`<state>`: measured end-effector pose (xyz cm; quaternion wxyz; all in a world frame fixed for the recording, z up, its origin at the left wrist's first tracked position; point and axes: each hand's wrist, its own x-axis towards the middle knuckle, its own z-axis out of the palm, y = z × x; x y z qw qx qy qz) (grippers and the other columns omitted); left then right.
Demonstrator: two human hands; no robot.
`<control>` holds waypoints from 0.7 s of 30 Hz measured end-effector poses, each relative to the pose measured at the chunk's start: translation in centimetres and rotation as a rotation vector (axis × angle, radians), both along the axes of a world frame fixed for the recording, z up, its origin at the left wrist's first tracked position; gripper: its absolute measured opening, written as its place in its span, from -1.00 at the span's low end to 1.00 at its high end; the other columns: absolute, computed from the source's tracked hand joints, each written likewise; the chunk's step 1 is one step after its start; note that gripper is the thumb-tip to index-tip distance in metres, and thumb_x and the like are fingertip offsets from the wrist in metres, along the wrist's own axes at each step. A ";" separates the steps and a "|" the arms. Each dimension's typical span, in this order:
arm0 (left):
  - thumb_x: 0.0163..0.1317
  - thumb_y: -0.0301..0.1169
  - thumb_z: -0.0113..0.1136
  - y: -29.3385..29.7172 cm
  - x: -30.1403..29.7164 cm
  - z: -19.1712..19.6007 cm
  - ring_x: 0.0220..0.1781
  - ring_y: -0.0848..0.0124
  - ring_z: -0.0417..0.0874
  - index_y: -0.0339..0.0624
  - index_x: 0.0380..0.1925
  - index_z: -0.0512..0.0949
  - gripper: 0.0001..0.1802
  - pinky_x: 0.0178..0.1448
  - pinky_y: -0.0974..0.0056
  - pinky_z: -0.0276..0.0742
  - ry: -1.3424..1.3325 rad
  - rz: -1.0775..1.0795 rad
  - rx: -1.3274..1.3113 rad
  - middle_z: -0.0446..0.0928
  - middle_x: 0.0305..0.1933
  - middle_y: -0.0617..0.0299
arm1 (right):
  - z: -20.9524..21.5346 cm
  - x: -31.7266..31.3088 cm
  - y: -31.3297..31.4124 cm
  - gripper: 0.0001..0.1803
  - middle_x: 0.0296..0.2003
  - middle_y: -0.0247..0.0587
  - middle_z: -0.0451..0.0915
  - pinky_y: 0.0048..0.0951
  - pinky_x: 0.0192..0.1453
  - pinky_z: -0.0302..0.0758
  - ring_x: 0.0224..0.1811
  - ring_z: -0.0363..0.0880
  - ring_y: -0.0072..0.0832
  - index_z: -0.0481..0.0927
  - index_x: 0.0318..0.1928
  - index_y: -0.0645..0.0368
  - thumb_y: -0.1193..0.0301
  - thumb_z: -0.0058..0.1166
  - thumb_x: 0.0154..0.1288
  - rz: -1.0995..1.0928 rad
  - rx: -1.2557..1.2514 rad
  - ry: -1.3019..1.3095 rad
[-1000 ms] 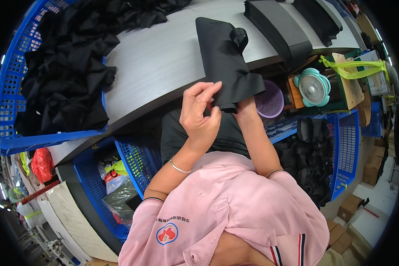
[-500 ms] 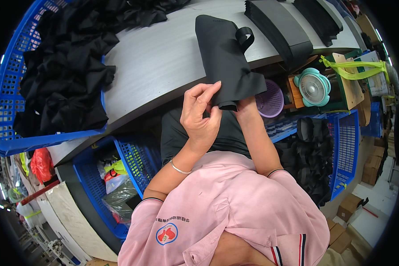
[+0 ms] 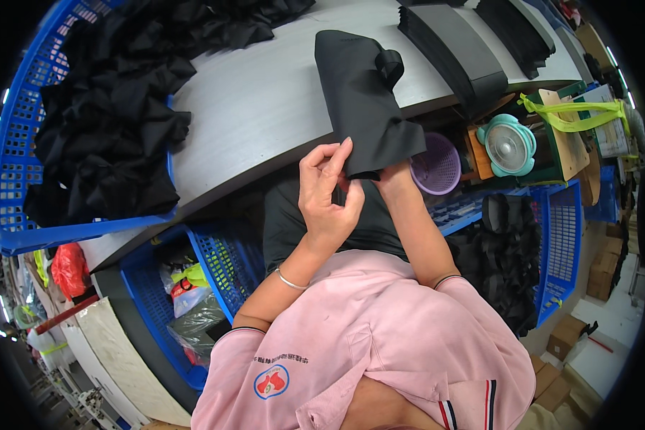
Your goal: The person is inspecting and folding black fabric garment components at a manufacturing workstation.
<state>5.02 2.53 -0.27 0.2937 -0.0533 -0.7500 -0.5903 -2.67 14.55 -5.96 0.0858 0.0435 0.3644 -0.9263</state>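
A black fabric piece (image 3: 362,104), folded over like a sleeve, lies with its far end above the grey table and its near end over my lap. A black strap loop (image 3: 389,67) sticks up from its right side. My left hand (image 3: 327,190) has its fingertips and thumb at the near left corner, pinching the edge. From below, my right hand (image 3: 393,175) grips the near end; its fingers are mostly hidden under the fabric. The rolled near edge shows between both hands.
On the grey table (image 3: 251,100), a blue crate (image 3: 86,233) heaped with black fabric (image 3: 107,136) stands left. Stacked black pieces (image 3: 455,54) lie at the far right. Beside my right arm are a purple basket (image 3: 438,165), a teal fan (image 3: 507,144) and a blue crate (image 3: 559,236) of black rolls.
The fabric piece and both hands have stayed nearly in place. The left hand's fingers have shifted slightly along the near corner, and the loop looks narrower now.
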 end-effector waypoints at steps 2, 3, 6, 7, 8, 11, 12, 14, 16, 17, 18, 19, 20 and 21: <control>-0.02 -0.78 0.19 -0.2 0.2 0.4 -0.29 0.52 0.49 -0.17 0.13 0.66 -0.38 -0.22 0.45 0.50 -0.006 -0.037 0.080 0.53 0.03 0.18 | 0.5 -0.3 -0.8 -0.53 0.08 -0.12 0.57 -0.32 0.07 0.66 0.04 0.63 -0.35 0.44 0.24 0.22 0.16 -0.03 0.51 -0.122 0.189 -0.056; -0.02 -0.78 0.19 -0.4 0.2 0.4 -0.29 0.52 0.49 -0.17 0.13 0.66 -0.38 -0.22 0.45 0.50 -0.002 -0.035 0.078 0.53 0.03 0.18 | 0.6 -0.4 -1.1 -0.53 0.08 -0.12 0.57 -0.32 0.07 0.66 0.04 0.63 -0.35 0.44 0.24 0.22 0.16 -0.03 0.51 -0.121 0.187 -0.052; 0.13 -0.73 0.16 -1.9 -0.5 -0.7 -0.13 0.45 0.62 -0.23 0.07 0.68 -0.53 -0.13 0.43 0.54 -0.035 0.096 -0.075 0.61 0.00 0.15 | -0.2 -1.1 -1.6 -0.55 0.22 -0.16 0.48 -0.34 0.29 0.50 0.20 0.51 -0.39 0.40 0.29 0.22 0.29 0.01 0.51 -0.209 0.296 -0.111; 0.24 -0.70 0.12 -2.4 -1.1 -1.4 -0.16 0.51 0.63 -0.23 0.08 0.68 -0.58 -0.12 0.44 0.54 -0.005 0.153 -0.126 0.65 -0.10 0.17 | -2.3 -1.5 -1.4 -0.55 0.26 -0.17 0.44 -0.35 0.35 0.43 0.24 0.47 -0.40 0.39 0.31 0.22 0.37 0.04 0.49 -0.204 0.280 -0.017; 0.28 -0.69 0.09 -2.9 -1.4 -2.6 -0.23 0.54 0.61 -0.23 0.09 0.68 -0.60 -0.15 0.46 0.53 -0.093 0.182 -0.064 0.66 -0.17 0.21 | -3.6 -2.0 -1.3 -0.53 0.30 -0.19 0.41 -0.36 0.40 0.36 0.27 0.42 -0.41 0.37 0.33 0.21 0.44 0.06 0.48 -0.193 0.264 0.074; 0.38 -0.62 0.03 -4.9 -1.4 -5.0 -0.39 0.62 0.54 -0.24 0.11 0.66 -0.64 -0.26 0.49 0.50 -0.284 0.243 0.063 0.66 -0.32 0.30 | 0.6 -1.7 -1.8 -0.51 0.27 -0.26 0.44 -0.37 0.41 0.32 0.26 0.42 -0.40 0.38 0.34 0.19 0.55 0.07 0.44 0.222 0.382 -0.032; 0.38 -0.61 0.03 -5.3 -1.3 -5.6 -0.39 0.59 0.58 -0.27 0.09 0.66 -0.65 -0.29 0.46 0.52 -0.380 0.234 0.178 0.66 -0.38 0.27 | 0.7 -2.1 -0.9 -0.57 0.20 -0.21 0.49 -0.38 0.40 0.32 0.24 0.41 -0.42 0.46 0.28 0.19 0.51 0.07 0.43 0.410 0.363 0.083; 0.42 -0.58 0.00 -5.4 -1.5 -7.4 -0.41 0.57 0.61 -0.34 0.07 0.64 -0.68 -0.38 0.45 0.52 -0.460 0.180 0.417 0.64 -0.38 0.30 | 2.2 -2.6 -1.1 -0.59 0.16 -0.13 0.52 -0.36 0.37 0.35 0.23 0.45 -0.35 0.49 0.23 0.21 0.50 0.09 0.40 0.472 0.745 0.209; 0.42 -0.57 0.00 -4.1 -1.8 -8.2 -0.40 0.55 0.63 -0.36 0.07 0.63 -0.68 -0.38 0.44 0.54 -0.492 0.124 0.531 0.64 -0.36 0.29 | -1.9 -2.1 -1.3 -0.65 0.02 0.15 0.59 -0.24 0.21 0.48 0.12 0.56 -0.04 0.55 0.10 0.26 0.46 0.15 0.31 0.154 1.684 0.882; 0.43 -0.57 0.00 -3.8 -1.7 -8.9 -0.39 0.54 0.65 -0.38 0.07 0.62 -0.69 -0.38 0.44 0.56 -0.531 0.092 0.646 0.64 -0.34 0.28 | -0.5 -1.2 -3.2 -0.65 -0.07 0.20 0.61 -0.11 0.08 0.54 0.00 0.58 0.11 0.56 0.06 0.26 0.46 0.16 0.27 0.046 1.751 0.826; 0.43 -0.57 0.01 -3.5 -2.0 -9.0 -0.35 0.51 0.68 -0.41 -0.04 0.63 -0.75 -0.38 0.43 0.58 -0.533 0.073 0.689 0.64 -0.31 0.26 | -1.3 -0.7 -3.8 -0.68 -0.12 0.17 0.62 -0.09 0.04 0.55 -0.06 0.60 0.09 0.58 0.01 0.26 0.49 0.15 0.23 -0.013 1.813 0.822; 0.42 -0.59 -0.01 -3.1 -2.1 -9.1 -0.33 0.49 0.69 -0.39 -0.23 0.62 -0.81 -0.38 0.43 0.57 -0.529 0.022 0.720 0.62 -0.34 0.24 | -2.2 -0.6 -4.2 -0.71 -0.16 0.14 0.62 -0.07 0.00 0.55 -0.11 0.62 0.06 0.60 -0.04 0.26 0.52 0.14 0.19 -0.074 1.874 0.815; 0.41 -0.58 -0.01 -2.7 -2.3 -9.4 -0.34 0.50 0.68 -0.37 -0.29 0.60 -0.82 -0.39 0.43 0.57 -0.565 0.003 0.763 0.62 -0.35 0.24 | -2.2 -0.8 -4.4 -0.71 -0.16 0.14 0.62 -0.07 0.00 0.55 -0.11 0.62 0.06 0.60 -0.04 0.26 0.52 0.14 0.19 -0.075 1.872 0.823; 0.40 -0.58 -0.01 -2.5 -2.5 -10.0 -0.35 0.50 0.68 -0.34 -0.36 0.57 -0.82 -0.40 0.42 0.56 -0.601 -0.017 0.806 0.61 -0.37 0.24 | -2.3 -1.0 -4.5 -0.73 -0.19 0.12 0.63 -0.05 -0.02 0.56 -0.14 0.63 0.05 0.62 -0.09 0.26 0.55 0.13 0.16 0.002 1.928 0.755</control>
